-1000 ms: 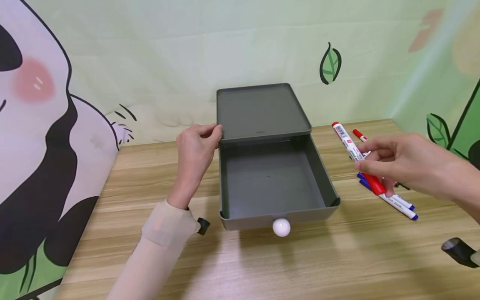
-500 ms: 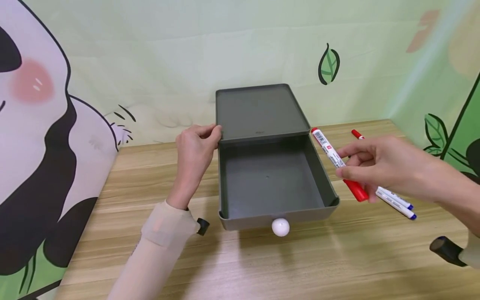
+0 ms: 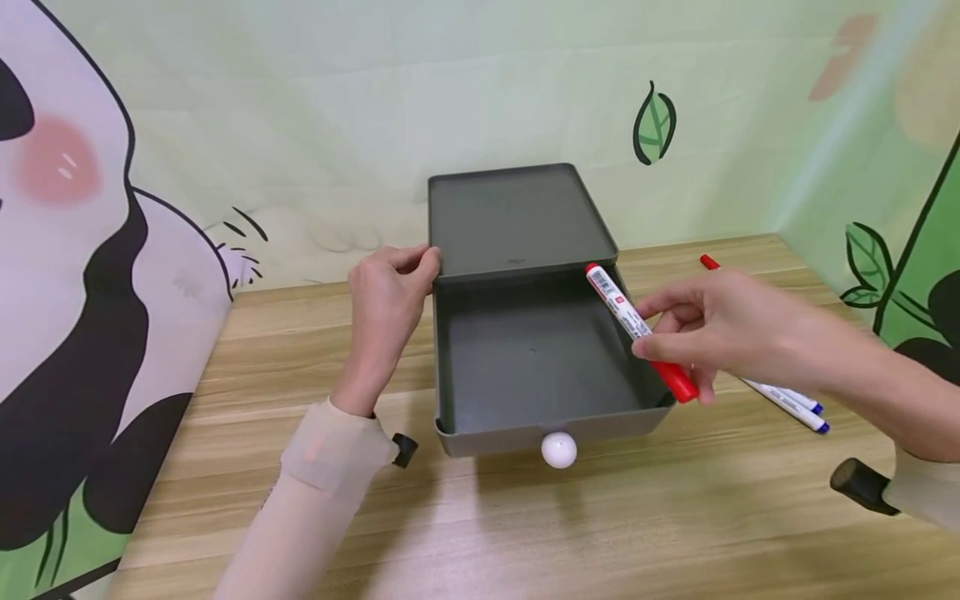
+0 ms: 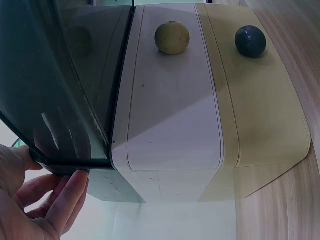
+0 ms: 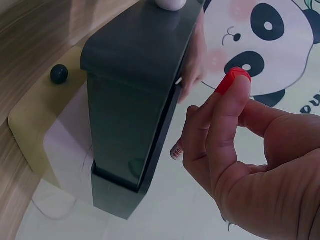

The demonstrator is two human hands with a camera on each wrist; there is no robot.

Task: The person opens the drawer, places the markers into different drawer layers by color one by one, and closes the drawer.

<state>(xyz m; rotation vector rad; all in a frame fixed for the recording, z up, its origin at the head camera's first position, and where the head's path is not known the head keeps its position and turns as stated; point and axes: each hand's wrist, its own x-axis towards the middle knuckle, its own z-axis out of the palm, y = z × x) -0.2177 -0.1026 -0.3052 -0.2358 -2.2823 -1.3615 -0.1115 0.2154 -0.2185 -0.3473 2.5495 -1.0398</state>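
Observation:
A drawer unit (image 3: 517,221) stands on the wooden table with its grey top drawer (image 3: 480,442) pulled out, a white knob (image 3: 558,450) on its front. My left hand (image 3: 390,312) pinches the left front corner of the unit's top between thumb and fingers, as the left wrist view also shows. In my right hand (image 3: 742,329) is a white-barrelled red marker (image 3: 618,308), gripped between thumb and fingertips. It slants over the drawer's right wall, its red cap (image 3: 675,382) toward me. In the right wrist view my fingers hide most of the barrel.
Blue-ended white markers (image 3: 783,407) lie on the table (image 3: 300,333) at the right, partly behind my right hand. Another red-ended marker (image 3: 708,262) lies farther back. Below the grey drawer are a white drawer (image 4: 170,110) and a yellow drawer (image 4: 265,115). A panda-printed backdrop (image 3: 172,250) rises behind.
My right hand has carried the red marker left, from above the other markers to over the drawer's right side. My left hand keeps its place on the unit's corner.

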